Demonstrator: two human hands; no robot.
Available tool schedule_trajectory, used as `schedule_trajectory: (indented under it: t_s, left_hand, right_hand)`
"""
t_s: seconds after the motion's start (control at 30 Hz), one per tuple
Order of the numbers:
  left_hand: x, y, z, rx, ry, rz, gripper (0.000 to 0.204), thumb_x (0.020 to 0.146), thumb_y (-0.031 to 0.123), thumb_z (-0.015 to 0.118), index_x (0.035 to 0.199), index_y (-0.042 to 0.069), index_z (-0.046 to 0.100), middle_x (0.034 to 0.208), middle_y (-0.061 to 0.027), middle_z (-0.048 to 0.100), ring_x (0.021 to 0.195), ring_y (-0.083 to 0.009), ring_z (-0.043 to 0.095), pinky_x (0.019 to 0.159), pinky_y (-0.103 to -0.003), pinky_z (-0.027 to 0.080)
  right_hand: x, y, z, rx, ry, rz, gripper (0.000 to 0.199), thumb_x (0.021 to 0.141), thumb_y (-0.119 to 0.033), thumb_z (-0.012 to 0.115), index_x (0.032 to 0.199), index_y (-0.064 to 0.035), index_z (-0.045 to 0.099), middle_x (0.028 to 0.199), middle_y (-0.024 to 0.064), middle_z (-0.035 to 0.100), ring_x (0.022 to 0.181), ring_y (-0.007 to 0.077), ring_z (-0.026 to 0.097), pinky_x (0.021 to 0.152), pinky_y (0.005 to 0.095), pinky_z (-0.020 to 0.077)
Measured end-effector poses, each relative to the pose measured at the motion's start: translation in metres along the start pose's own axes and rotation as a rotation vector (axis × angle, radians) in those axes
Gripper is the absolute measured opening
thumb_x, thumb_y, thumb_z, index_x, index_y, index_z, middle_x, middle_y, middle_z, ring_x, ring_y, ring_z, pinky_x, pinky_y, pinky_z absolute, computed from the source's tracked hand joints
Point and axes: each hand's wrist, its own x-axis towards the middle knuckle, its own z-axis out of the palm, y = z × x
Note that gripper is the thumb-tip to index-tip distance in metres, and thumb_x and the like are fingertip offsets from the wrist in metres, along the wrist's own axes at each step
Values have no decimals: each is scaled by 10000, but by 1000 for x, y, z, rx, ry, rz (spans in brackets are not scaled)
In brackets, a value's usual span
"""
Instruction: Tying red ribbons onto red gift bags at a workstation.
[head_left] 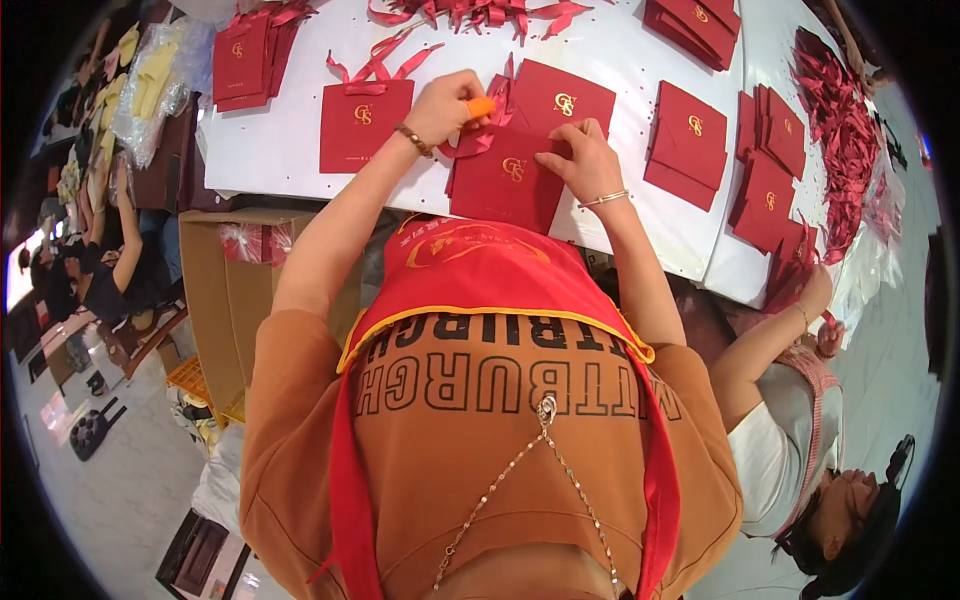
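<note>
So the right hand (585,160)'s on the top corner of a red paper bag (505,190), left hand (455,108)'s by some red ribbon (470,144), more bags (688,145) stacked across the white desk (265,150).

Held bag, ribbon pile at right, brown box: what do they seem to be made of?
Held bag: probably stiff paper or thin card, mostly matte, judging by flat faces and crisp edges.
Ribbon pile: likely satin-like fabric; the loose strands shine along their folds.
Brown box: apparently plain cardboard, dull, with flat tan panels.
</note>
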Motion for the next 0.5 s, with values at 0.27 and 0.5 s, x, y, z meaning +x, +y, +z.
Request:
schedule_trajectory:
  t_s: [0.27,0.5]
  left_hand:
    - [-24,11,27,-241,-111,-78,134,811,28,565,936,-2,526,733,-69,611,628,-95,590,547,-191,464]
    - [-23,-4,57,96,80,-40,106,797,37,565,884,-22,573,673,-60,605,576,-92,577,523,-215,467]
  right_hand:
    - [3,13,5,109,-37,42,268,671,-208,712,875,-63,616,830,121,544,743,275,558,680,362,455]
    - [19,13,6,459,-173,152,275,720,-142,666,971,-38,617,912,138,608,799,223,592,707,302,459]
